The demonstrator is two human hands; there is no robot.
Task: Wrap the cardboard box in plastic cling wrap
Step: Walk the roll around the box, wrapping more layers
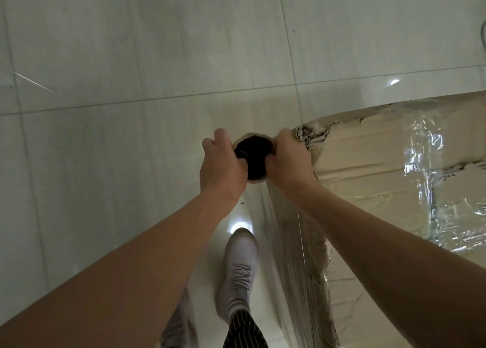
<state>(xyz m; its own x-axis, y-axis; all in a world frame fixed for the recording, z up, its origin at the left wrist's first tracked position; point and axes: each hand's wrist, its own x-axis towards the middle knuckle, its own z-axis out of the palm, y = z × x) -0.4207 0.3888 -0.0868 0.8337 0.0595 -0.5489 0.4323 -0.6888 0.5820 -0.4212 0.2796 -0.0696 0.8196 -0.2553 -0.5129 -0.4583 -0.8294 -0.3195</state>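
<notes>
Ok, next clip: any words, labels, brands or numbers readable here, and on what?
No text can be read.
On the cardboard box: dark torn patches near its corner, no legible letters.
On the cling wrap roll: bare core rim, no print.
On the shoe: no brand visible.

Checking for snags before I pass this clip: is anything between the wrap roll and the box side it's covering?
Nothing visible. The wrap roll stands roughly upright beside a corner of the cardboard box, its film running straight onto the box. The shoe is on the roll's other side.
</notes>
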